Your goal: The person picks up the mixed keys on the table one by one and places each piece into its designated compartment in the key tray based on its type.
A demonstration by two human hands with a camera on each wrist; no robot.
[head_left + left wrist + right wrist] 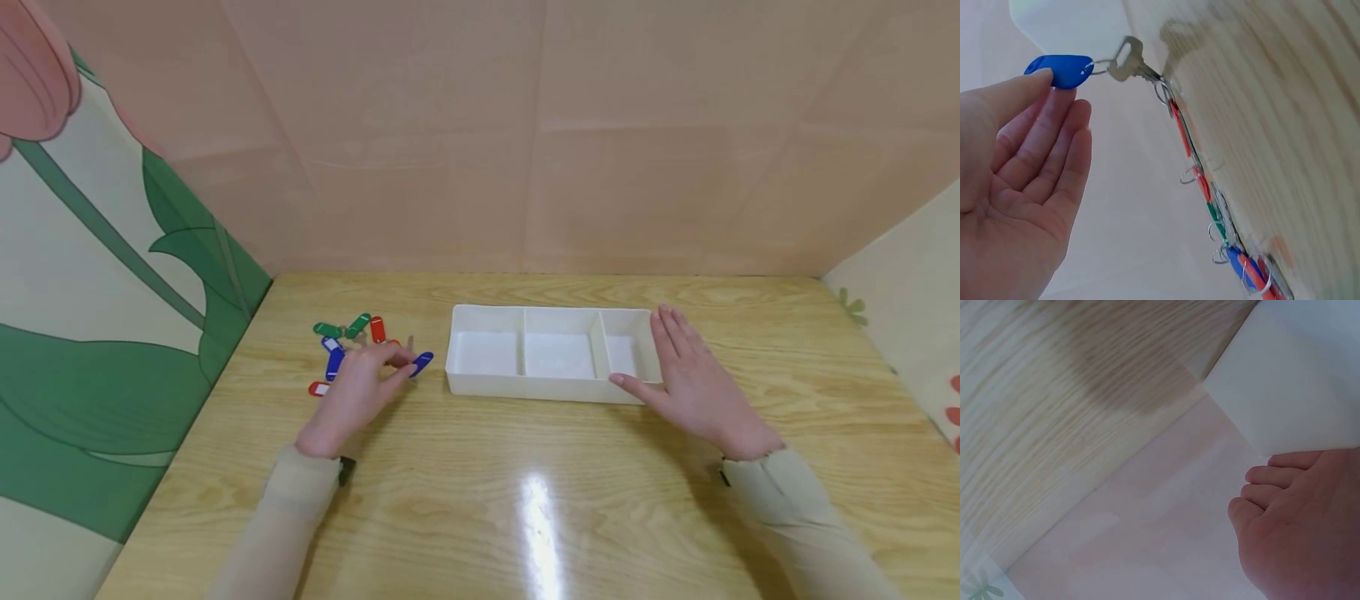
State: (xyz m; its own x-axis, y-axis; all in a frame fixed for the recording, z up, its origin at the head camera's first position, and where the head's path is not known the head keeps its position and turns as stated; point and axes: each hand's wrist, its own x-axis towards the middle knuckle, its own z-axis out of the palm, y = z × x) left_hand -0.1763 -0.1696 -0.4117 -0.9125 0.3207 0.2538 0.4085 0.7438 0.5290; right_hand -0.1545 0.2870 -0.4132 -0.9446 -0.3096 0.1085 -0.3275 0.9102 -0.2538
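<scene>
My left hand [360, 383] pinches a blue key tag [1066, 70] between thumb and fingers. A key [1127, 61] hangs from the tag's ring, its tip close to the table in the left wrist view. Around that hand lie several more key tags, among them a green key tag [358, 325], a red key tag [377, 330] and a blue key tag [334, 363]. My right hand [697, 383] lies along the right end of a white divided box [487, 386], fingers straight and thumb over its front rim. Three compartments show in the box, with nothing in them.
The box stands mid-table, right of the key tags. Under everything is a wood-grain table [450, 492]. A pinkish wall [525, 167] borders its far edge, and a flower-printed panel [97, 392] stands along the left.
</scene>
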